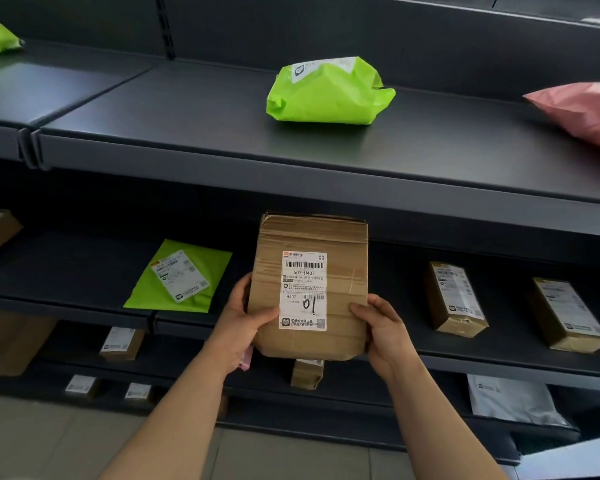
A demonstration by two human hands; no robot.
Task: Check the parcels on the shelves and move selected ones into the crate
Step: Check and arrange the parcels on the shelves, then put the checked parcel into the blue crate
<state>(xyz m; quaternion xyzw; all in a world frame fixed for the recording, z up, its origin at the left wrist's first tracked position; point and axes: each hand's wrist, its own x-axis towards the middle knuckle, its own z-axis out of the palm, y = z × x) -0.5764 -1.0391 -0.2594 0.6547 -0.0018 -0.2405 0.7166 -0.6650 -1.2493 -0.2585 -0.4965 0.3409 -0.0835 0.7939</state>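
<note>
Between the 2 hands, a cardboard box (343, 237) is held upright before the middle shelf (402, 278).
The left hand (246, 318) grips its lower left edge, the right hand (383, 329) its lower right edge. Its white label (303, 291) faces the camera. Left of the left hand lies a green mailer (184, 275); right of the right hand sits a small box (456, 299).

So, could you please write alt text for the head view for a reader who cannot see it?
The left hand and right hand hold a taped cardboard parcel, label facing the camera, before dark shelves bearing green mailers, a pink mailer and small boxes.
</note>
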